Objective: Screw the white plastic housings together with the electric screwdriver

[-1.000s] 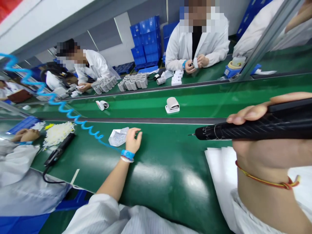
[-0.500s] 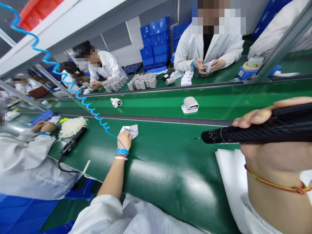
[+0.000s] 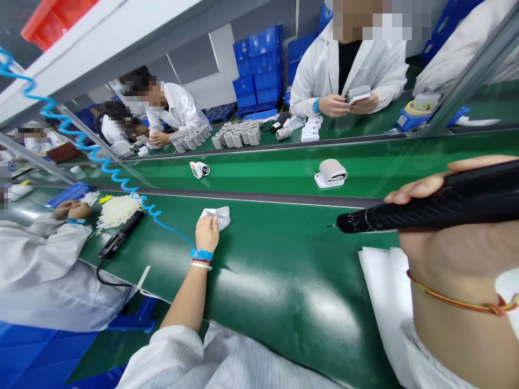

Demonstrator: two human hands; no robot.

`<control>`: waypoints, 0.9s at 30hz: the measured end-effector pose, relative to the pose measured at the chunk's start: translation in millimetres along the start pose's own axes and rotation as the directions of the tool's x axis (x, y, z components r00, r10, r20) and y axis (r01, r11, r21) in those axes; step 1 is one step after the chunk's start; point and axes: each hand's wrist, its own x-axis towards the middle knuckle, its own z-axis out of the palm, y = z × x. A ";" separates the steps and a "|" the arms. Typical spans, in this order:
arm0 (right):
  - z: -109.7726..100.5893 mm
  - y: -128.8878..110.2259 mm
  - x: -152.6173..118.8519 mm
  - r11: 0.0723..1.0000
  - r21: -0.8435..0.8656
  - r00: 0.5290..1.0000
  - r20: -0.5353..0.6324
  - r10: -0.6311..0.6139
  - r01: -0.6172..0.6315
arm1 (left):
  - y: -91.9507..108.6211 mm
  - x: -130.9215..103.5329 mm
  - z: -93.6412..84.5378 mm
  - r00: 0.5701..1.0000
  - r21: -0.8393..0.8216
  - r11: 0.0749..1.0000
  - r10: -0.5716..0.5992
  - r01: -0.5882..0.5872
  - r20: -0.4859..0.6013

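Note:
My left hand has its fingers closed on a small clear plastic bag that rests on the green bench. Small pieces seem to be inside the bag, too small to make out. A blue band with a coiled cord is round my left wrist. At the right, my right hand is wrapped round a black electric screwdriver, held above the bench with its thin tip pointing left. White sheets lie on the bench below my right hand.
On the green belt beyond the bench are a white device with a grey cuff and another white device. A pile of white pieces and a black screwdriver lie left, beside a co-worker's sleeve. Co-workers sit across the belt.
Both devices on the belt have shifted to the right. The coiled cord has swung left and lower. My right hand and its screwdriver moved very slightly; my left hand has stayed on the bag.

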 end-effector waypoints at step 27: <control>-103.7 94.4 90.5 0.956 -0.252 0.709 -0.647 -0.281 0.149 | 50.8 -22.4 8.4 0.960 -0.324 0.922 0.259 -0.213 0.106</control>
